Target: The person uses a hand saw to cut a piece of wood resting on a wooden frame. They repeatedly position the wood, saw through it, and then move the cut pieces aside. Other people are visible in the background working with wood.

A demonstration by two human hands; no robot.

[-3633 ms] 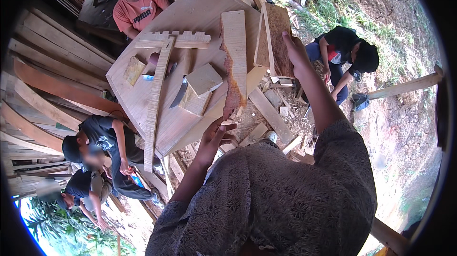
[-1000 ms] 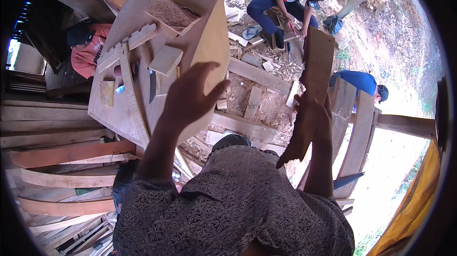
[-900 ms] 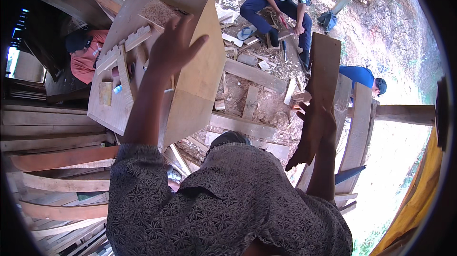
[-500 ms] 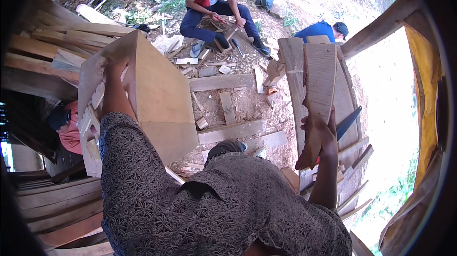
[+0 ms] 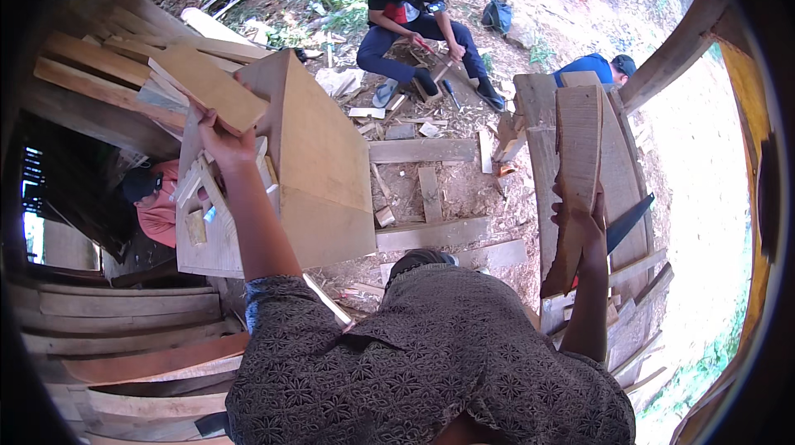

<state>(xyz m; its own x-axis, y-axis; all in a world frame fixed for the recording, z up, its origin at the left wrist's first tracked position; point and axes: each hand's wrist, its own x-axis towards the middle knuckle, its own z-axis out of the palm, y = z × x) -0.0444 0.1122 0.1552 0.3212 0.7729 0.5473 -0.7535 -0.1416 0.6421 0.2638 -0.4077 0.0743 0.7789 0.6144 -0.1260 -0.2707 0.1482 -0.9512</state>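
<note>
My left hand (image 5: 224, 137) grips a short, thick wooden board (image 5: 209, 87), lifted over the top of a big pale wooden box (image 5: 327, 163). Slim wood offcuts (image 5: 207, 188) lie beside my wrist on the box's near side. On the right, my right hand (image 5: 583, 217) is closed around a longer plank (image 5: 580, 134) with a ragged, bark-like left edge. That plank stands upright against wider boards (image 5: 538, 163). Just right of my right hand, a dark blue saw-like blade (image 5: 629, 223) sticks out; its handle is hidden.
A person (image 5: 422, 27) sits ahead, working on a piece of wood. Another in blue (image 5: 595, 68) is at the far right, and one in a pink shirt (image 5: 159, 213) at the left. Planks (image 5: 431, 234) and chips litter the ground; stacked timber (image 5: 132, 312) fills the left.
My left hand, earlier reaching into the box with its fingers hidden, has come up holding the short board. My right hand keeps its grip on the plank. The whole view has shifted.
</note>
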